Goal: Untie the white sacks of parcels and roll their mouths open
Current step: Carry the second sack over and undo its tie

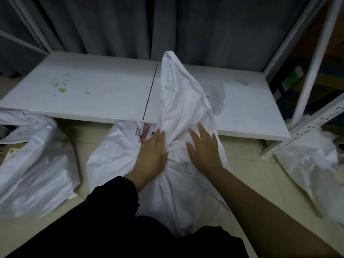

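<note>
left hand [151, 155] + right hand [203, 152] flat on knotted sack [178, 183] | contents hidden

- A parcel storeroom or sorting room, by the look of it.
- White slotted metal racking [305, 127] stands at the right, its low white shelf [93, 90] running just above the floor.
- White sacks [37, 164] lie on the tiled floor [83, 131] beside the shelf; one at the left is open, with packets inside.
- Boxed goods [290, 79] sit in the rack at the right.
- A dark curtain [130, 25] hangs behind the shelf.
</note>
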